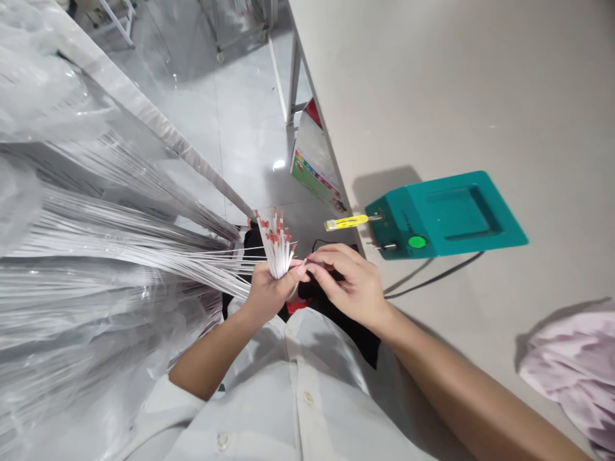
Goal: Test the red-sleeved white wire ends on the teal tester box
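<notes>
A bundle of thin white wires [277, 256] with reddish-brown ends stands up out of my left hand [270, 291], whose fingers are wrapped round it. My right hand [353, 282] is closed in a pinch beside the left thumb, with the tip of a single wire [305, 262] between thumb and forefinger; the fingers partly hide it. To the right of my hands lies a teal device [451, 218] with a green round button [418, 242]. From its near end a yellow-labelled piece [346, 222] sticks out on a metal pin, over the table edge.
Long white wires [120, 237] in clear plastic hang over a rail [163, 131] on my left. A pale table [432, 96] fills the right side, with a black cable [437, 276] and a pink cloth [576, 371] on it. A printed box [317, 163] stands below the table edge.
</notes>
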Demonstrator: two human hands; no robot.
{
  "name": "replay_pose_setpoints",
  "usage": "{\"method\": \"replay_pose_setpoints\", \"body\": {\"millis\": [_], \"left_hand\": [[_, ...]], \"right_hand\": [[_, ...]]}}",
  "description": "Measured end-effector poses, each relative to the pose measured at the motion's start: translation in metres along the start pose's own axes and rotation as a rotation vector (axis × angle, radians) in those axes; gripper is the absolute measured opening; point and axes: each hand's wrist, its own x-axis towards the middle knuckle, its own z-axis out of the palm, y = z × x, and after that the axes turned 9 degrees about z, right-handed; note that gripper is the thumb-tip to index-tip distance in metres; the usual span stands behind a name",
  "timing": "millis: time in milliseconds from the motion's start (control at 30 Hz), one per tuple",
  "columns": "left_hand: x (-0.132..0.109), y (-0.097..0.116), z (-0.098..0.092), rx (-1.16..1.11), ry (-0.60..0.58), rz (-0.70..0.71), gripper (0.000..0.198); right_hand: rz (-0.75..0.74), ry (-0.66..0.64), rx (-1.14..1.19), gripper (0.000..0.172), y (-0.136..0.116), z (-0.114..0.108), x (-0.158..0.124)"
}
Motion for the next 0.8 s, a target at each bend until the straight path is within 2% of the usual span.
{"method": "replay_pose_setpoints", "body": {"millis": [67,167,267,333,400,500,567,633,700,800], "left_hand": [[0.000,0.002,0.001,0.003,-0.016,-0.020,0.023],[0.001,0.006,0.002,0.029,-0.027,-0.088,0.019],[0.002,0.008,0.002,0.037,0.026,-0.156,0.015],[0.004,0.009,0.001,0.011,0.076,-0.170,0.015],[0.005,0.009,-0.001,-0.022,0.109,-0.157,0.016],[0.006,0.010,-0.002,-0.056,0.112,-0.128,0.020],[0.006,0.010,-0.003,-0.066,0.110,-0.122,0.023],[0.004,0.010,-0.003,-0.062,0.110,-0.128,0.023],[0.003,0.008,-0.002,-0.038,0.099,-0.127,0.023],[0.001,0.006,-0.003,0.038,0.047,-0.085,0.024]], "right_hand": [[-0.051,-0.017,-0.066,0.010,0.004,0.000,0.000],[-0.237,-0.046,-0.318,0.010,0.006,-0.004,0.002],[-0.425,-0.128,-0.562,0.013,0.003,-0.010,0.005],[-0.477,-0.217,-0.627,0.016,0.001,-0.013,0.007],[-0.446,-0.254,-0.652,0.016,0.001,-0.014,0.007],[-0.228,-0.159,-0.611,0.014,0.003,-0.015,0.006],[-0.065,-0.102,-0.442,0.012,0.003,-0.014,0.006],[0.033,-0.082,-0.227,0.011,0.000,-0.012,0.005],[0.053,-0.038,-0.104,0.009,-0.004,-0.008,0.004],[0.011,0.027,-0.098,0.016,-0.007,-0.005,0.004]]}}
